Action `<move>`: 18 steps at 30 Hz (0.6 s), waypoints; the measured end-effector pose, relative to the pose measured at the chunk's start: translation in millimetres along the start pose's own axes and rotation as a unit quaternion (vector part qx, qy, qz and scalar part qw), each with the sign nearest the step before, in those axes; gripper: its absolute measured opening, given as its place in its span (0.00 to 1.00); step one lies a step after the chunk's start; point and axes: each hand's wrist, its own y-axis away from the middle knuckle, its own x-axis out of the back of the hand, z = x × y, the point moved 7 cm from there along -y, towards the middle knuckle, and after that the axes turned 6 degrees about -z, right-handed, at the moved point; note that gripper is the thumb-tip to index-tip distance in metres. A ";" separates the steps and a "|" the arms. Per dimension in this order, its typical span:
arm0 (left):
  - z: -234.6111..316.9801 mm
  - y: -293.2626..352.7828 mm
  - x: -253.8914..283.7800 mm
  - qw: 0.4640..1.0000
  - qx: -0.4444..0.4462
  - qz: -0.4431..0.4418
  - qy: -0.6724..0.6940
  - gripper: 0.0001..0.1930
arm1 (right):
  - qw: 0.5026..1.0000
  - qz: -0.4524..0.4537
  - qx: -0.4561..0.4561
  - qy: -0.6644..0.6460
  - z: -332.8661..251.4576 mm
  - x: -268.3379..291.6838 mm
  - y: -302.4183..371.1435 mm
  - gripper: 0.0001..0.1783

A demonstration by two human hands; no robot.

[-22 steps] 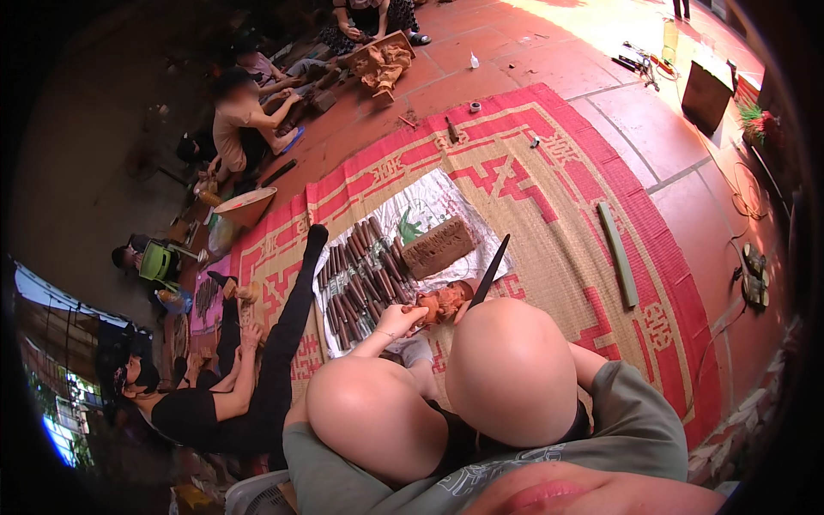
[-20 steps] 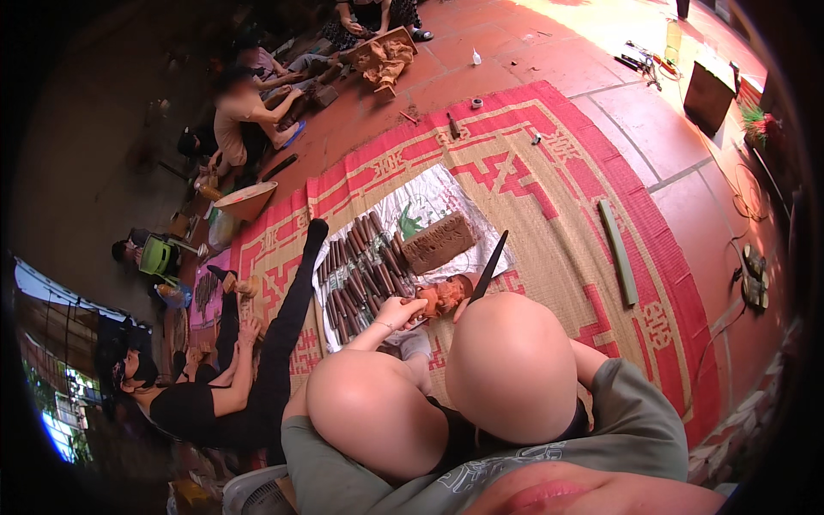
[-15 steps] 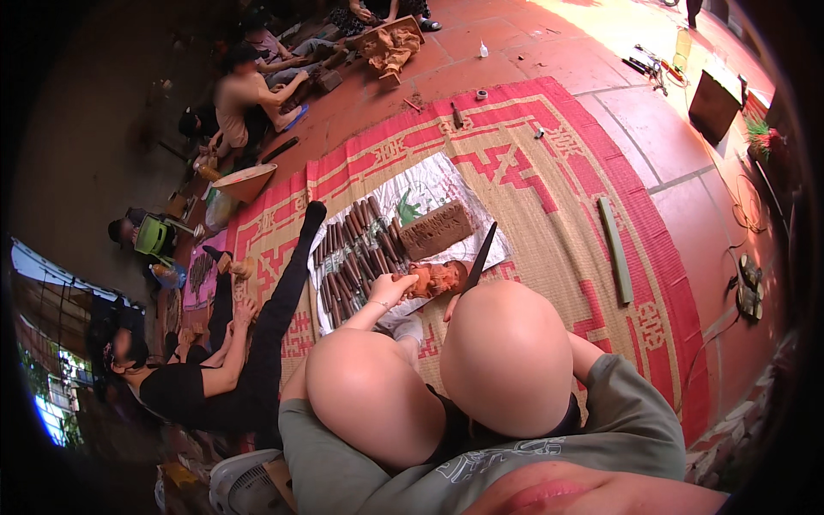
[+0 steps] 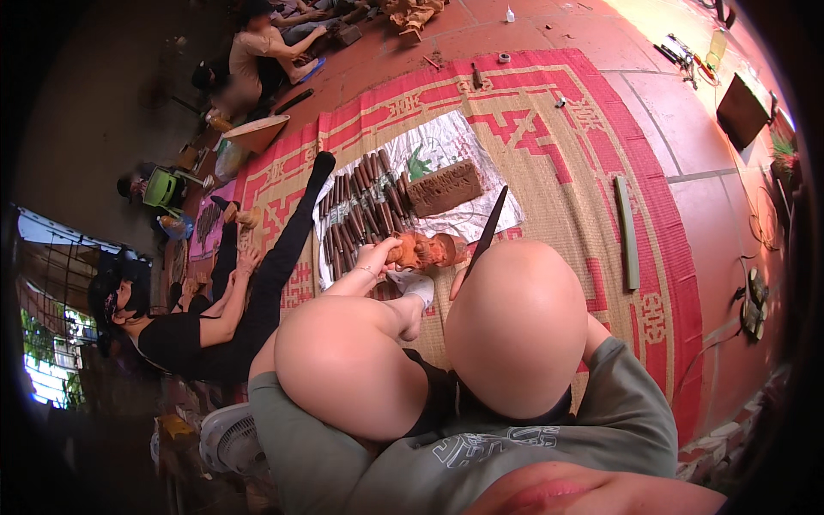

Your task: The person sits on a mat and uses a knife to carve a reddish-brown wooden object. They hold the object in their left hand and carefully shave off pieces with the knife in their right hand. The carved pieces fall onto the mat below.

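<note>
My left hand (image 4: 378,257) is closed around one end of a reddish-brown carved wooden figure (image 4: 432,251), held low in front of my knees. My right hand (image 4: 457,284) is mostly hidden behind my right knee; only a bit of finger shows. From there a long, dark, tapered file-like tool (image 4: 491,225) points up and away, near the figure's right end. Just beyond the figure lies a brown block with a rough, pitted top (image 4: 445,188). Rows of wooden-handled carving tools (image 4: 360,206) lie left of it on a white sheet (image 4: 455,131).
A red and tan woven mat (image 4: 549,197) spreads under everything. A grey-green bar (image 4: 627,232) lies on its right side. To my left sits a person in black (image 4: 184,343), one leg stretched along the mat. Other people work at the far left, near a conical hat (image 4: 257,135).
The view has shifted and my left knee has moved outward, showing more of my foot. My left hand has moved with the figure slightly left and down in the view, and the figure has turned.
</note>
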 end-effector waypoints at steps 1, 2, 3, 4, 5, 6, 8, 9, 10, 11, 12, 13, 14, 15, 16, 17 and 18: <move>0.0 15.2 6.0 1.000 -0.014 0.019 0.018 0.18 | 1.000 -0.006 -0.011 -0.012 -1.4 -5.6 -2.1 0.15; -10.7 18.5 11.0 0.999 -0.006 0.029 0.024 0.17 | 0.999 -0.011 -0.023 -0.024 -3.7 -9.6 -3.3 0.15; -22.1 21.1 11.0 0.998 0.019 0.029 0.054 0.17 | 0.999 -0.013 -0.033 -0.035 -6.2 -15.3 -5.1 0.15; -34.2 25.5 8.2 0.995 0.042 0.027 0.084 0.18 | 0.998 -0.010 -0.041 -0.040 -8.6 -16.7 -7.7 0.15; -46.4 29.3 6.1 0.991 0.066 0.025 0.113 0.18 | 0.998 -0.007 -0.048 -0.046 -10.9 -18.9 -10.0 0.15; -54.6 27.3 4.4 0.986 0.060 0.012 0.154 0.18 | 0.997 -0.004 -0.055 -0.052 -13.6 -21.8 -12.3 0.15; -58.9 15.5 5.9 0.984 0.053 -0.013 0.168 0.18 | 0.996 0.009 -0.065 -0.067 -20.7 -27.6 -15.3 0.16; -59.7 8.9 5.7 0.983 0.049 -0.026 0.175 0.18 | 0.994 0.015 -0.071 -0.079 -24.5 -32.3 -15.9 0.16; -46.4 14.7 0.1 0.985 0.050 -0.017 0.163 0.17 | 0.993 0.023 -0.074 -0.085 -27.6 -36.1 -18.9 0.16; -39.1 16.5 -7.2 0.988 0.021 -0.012 0.150 0.16 | 0.993 0.029 -0.076 -0.090 -30.2 -38.5 -22.9 0.16; -39.6 11.0 -16.8 0.989 0.019 -0.027 0.143 0.16 | 0.993 0.035 -0.077 -0.086 -28.6 -34.9 -26.7 0.16; -40.3 5.7 -25.6 0.990 0.016 -0.043 0.136 0.17 | 0.993 0.050 -0.076 -0.081 -31.2 -35.3 -29.9 0.16; -40.4 9.1 -19.6 0.991 0.013 -0.008 0.136 0.17 | 0.994 0.030 -0.084 -0.067 -20.9 -23.1 -38.9 0.16; -43.8 -2.4 -25.1 0.989 0.026 -0.010 0.144 0.16 | 0.995 0.027 -0.079 -0.049 -13.1 -8.4 -46.4 0.17; -48.3 -4.9 -24.8 0.988 0.039 0.002 0.152 0.16 | 0.996 0.016 -0.081 -0.036 -9.2 -0.6 -55.6 0.16; -53.6 -6.0 -22.8 0.986 0.051 0.012 0.160 0.17 | 0.996 0.004 -0.087 -0.007 -6.5 4.5 -68.6 0.16; -58.9 -11.4 -18.8 0.983 0.064 0.018 0.168 0.17 | 0.995 -0.007 -0.091 0.034 -5.2 11.2 -82.1 0.15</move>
